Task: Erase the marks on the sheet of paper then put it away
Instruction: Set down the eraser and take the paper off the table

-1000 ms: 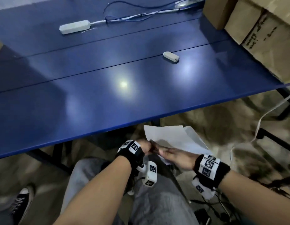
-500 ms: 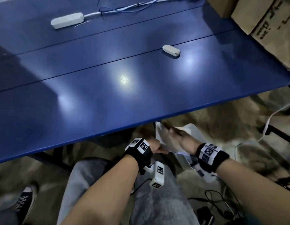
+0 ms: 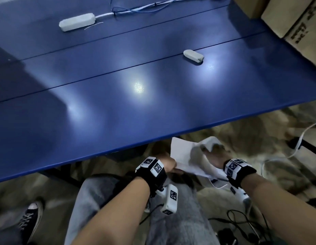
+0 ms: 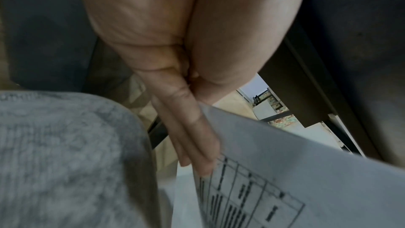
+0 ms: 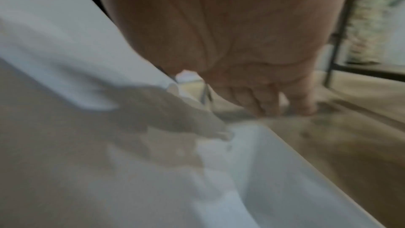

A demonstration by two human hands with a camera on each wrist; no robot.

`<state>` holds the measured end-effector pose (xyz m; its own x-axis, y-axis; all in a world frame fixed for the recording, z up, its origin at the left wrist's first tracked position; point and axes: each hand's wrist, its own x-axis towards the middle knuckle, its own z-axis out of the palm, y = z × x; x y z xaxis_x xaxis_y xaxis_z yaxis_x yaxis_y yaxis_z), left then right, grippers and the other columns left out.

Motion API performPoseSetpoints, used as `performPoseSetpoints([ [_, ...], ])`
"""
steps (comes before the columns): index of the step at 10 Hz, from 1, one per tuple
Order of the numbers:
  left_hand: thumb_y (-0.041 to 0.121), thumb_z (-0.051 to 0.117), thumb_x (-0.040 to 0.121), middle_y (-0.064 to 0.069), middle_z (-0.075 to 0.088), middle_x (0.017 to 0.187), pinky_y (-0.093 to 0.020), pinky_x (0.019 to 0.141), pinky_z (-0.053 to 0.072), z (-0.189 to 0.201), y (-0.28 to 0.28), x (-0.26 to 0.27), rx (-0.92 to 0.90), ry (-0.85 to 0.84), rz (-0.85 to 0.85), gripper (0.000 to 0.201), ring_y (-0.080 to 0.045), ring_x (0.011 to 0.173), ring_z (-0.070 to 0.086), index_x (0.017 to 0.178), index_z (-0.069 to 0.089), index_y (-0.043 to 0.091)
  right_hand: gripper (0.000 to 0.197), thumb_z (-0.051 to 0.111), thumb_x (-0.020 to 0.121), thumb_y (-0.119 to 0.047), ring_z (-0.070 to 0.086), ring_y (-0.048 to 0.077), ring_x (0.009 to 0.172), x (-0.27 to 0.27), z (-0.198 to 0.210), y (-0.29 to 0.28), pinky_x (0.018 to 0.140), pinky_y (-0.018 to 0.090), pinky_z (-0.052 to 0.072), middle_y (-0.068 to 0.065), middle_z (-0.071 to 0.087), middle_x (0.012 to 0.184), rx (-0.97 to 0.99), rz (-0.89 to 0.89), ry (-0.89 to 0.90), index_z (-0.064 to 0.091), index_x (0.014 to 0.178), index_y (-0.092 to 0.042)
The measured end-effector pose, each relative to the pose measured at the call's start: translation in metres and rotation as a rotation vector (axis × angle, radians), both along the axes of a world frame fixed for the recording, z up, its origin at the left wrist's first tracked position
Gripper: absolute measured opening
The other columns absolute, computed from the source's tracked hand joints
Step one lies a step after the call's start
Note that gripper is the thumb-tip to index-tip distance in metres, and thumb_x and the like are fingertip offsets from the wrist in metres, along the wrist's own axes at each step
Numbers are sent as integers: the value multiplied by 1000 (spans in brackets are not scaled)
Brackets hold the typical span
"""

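Now, paper [image 3: 184, 156] held low over the lap, below the near edge of the blue table [image 3: 118, 112], not on it. Thin, limp stuff: bowing and rumpling between two hands, one layer curling over at the far right corner. Looks like more than one leaf, or a fold; cannot tell which. Printed grid with dark rows showing on the underside in the left wrist view [image 4: 252, 197]. Likely weighs next to nothing, will flop wherever unsupported, creases easily, could tear if tugged apart. Best taken by an edge or corner, with a second hold on the opposite side to keep it flat.

Left hand [image 3: 167, 164] at the near left edge, fingers [image 4: 197, 136] straight and pressed together under the sheet, thumb on top, pinching the edge. Right hand [image 3: 214, 153] up at the far right side, fingers curled onto the crumpled corner in the head view; right wrist view [image 5: 258, 100] too blurred to confirm a firm pinch, so grip judged loose at best.

Beyond that: eraser [image 3: 193, 56] lying alone on the table, well apart from the sheet. Power strip [image 3: 76, 22] with its cords at the far side. Cardboard boxes [image 3: 293, 20] at the right corner. Grey trousers [image 3: 104, 200] underneath, sneaker [image 3: 30, 216] on the floor.
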<state>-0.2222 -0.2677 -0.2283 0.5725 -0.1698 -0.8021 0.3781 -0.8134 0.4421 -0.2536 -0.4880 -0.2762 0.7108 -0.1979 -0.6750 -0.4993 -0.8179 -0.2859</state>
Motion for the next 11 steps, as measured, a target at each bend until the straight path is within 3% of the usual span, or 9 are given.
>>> performPoseSetpoints([
  [1, 44, 41, 103, -19, 62, 125, -29, 90, 42, 7, -8, -5, 9, -42, -58, 53, -33, 112, 59, 127, 61, 1, 43, 37, 101, -39, 44, 20, 135, -15, 31, 52, 110, 32, 36, 0, 46, 146, 519, 205, -228, 45, 139, -20],
  [2, 21, 47, 102, -16, 59, 132, -13, 79, 46, 3, -11, -1, -22, -47, 176, 36, -28, 119, 57, 130, 57, 0, 65, 10, 94, -63, -1, -4, 146, -23, 4, 67, 120, 24, 0, -20, 3, 159, 562, 307, -269, 7, 153, -35],
  [3, 14, 55, 94, -12, 64, 125, -21, 76, 45, 8, -3, -3, 42, -115, 109, 28, -25, 110, 62, 117, 64, 2, 56, 8, 98, -57, 4, 8, 149, -21, -28, 37, 119, 36, 3, -15, 8, 159, 439, 127, -45, 7, 150, -39],
  [5, -4, 50, 95, -7, 63, 101, -11, 54, 52, 13, -8, -3, -34, -20, 117, 8, -23, 97, 64, 94, 58, -4, 109, 1, 74, -85, 44, 35, 130, -8, -34, -8, 109, 39, 30, 26, 41, 145, -20, -38, 26, 24, 150, -11],
  [6, -11, 47, 93, -20, 67, 106, -32, 69, 61, 0, -13, 1, -67, -24, 125, 12, -35, 96, 68, 86, 55, -5, 62, 28, 101, -51, 42, 22, 135, -15, 18, 21, 105, 21, 29, 8, 44, 147, 380, -16, -135, 39, 144, -8],
  [7, 11, 49, 97, -19, 60, 126, -31, 89, 49, -10, -11, 3, 44, -64, 62, 29, -35, 117, 58, 121, 56, -5, 70, 13, 92, -69, 8, -8, 144, -40, 32, 60, 114, 11, 4, -24, 10, 159, 636, 275, -188, 14, 153, -36],
  [9, 30, 57, 84, -12, 65, 123, -27, 88, 49, -19, 7, 5, 214, -143, -134, 32, -28, 107, 63, 110, 64, 13, 70, -1, 93, -65, 9, 16, 150, -44, -22, 15, 117, 43, -1, -4, 10, 162, 194, 188, 130, 9, 154, -31],
  [10, 41, 54, 76, -10, 63, 127, -37, 97, 49, -20, 9, 7, 260, -135, -89, 46, -31, 111, 62, 117, 59, 21, 92, -2, 84, -77, 37, 32, 138, -35, -23, -8, 111, 43, 24, 19, 33, 153, 42, 35, 169, 18, 151, -18],
  [11, 42, 52, 72, -10, 63, 126, -39, 96, 49, -26, 8, 10, 267, -146, -93, 48, -32, 108, 62, 114, 58, 21, 64, 23, 101, -51, 29, 23, 143, -19, 5, 3, 115, 31, 23, 12, 27, 157, -153, 372, -80, 20, 153, -13],
])
